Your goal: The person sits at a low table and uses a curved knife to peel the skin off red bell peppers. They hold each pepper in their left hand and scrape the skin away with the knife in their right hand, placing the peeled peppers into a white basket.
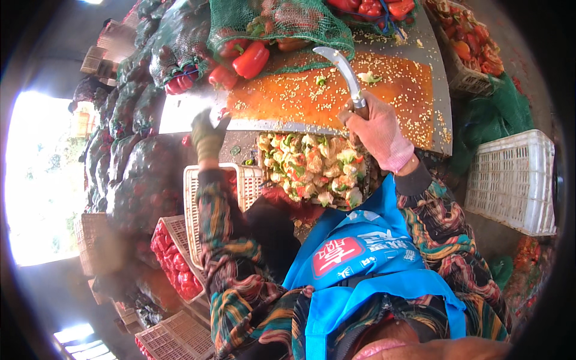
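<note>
My right hand (pixel 381 131), in a pinkish knit glove, grips the handle of a curved, hook-bladed knife (pixel 345 74). Its blade points up and away over an orange cutting board (pixel 283 96) strewn with pale seeds. In an olive glove, my left hand (pixel 209 138) is raised at the table's near left edge. Its thumb and fingers look apart, though blurred, and nothing shows in its grasp. Beneath that forearm stands a white plastic crate (pixel 191 198) with red pieces inside. Red bell peppers (pixel 251 60) spill from the mouth of a green mesh bag (pixel 283 22).
Before my apron, a container holds pepper cores (pixel 315 166). Filled mesh bags (pixel 144 166) are stacked at the left, near a crate of red peppers (pixel 175 261). At right are a white crate (pixel 510 182) and a crate of cut peppers (pixel 468 76). Core scraps (pixel 370 77) lie on the board.
</note>
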The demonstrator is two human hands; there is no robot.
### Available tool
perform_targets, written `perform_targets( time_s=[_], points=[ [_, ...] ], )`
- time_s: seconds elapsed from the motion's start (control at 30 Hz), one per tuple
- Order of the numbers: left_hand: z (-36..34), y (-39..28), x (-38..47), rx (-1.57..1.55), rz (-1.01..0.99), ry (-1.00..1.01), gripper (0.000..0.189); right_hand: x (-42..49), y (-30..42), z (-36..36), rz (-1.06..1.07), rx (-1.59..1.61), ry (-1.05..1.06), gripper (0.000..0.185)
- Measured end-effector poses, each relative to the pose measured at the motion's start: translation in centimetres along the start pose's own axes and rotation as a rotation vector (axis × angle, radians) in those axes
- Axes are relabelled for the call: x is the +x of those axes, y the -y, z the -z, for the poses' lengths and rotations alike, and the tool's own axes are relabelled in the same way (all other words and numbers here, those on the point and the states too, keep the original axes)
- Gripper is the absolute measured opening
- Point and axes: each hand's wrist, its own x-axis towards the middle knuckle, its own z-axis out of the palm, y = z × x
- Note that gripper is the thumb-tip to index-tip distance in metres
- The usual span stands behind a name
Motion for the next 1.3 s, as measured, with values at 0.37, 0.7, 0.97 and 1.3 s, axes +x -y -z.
perform_targets(
  time_s=[0.37, 0.7, 0.97, 1.3],
  points=[
    [-2.9, -7.1, 14.5, -0.716, 0.126, 0.349, 0.056, 0.0, 0.8, -0.8, -0.084, 0.048, 0.003, 0.016],
    [-9.3, -13.6, 14.3, -0.940, 0.241, 0.372, 0.069, -0.1, 0.6, 1.1, -0.070, -0.026, -0.031, 0.017],
    [-10.7, -15.7, 10.7, -1.367, 0.332, 0.170, 0.060, 0.4, -0.1, 1.6, 0.002, -0.028, -0.056, 0.020],
    [-6.2, -19.5, -6.0, -1.791, 0.155, 0.093, 0.073, 0.3, -4.5, 0.8, 0.295, -0.835, -0.061, 0.026]
  ],
)
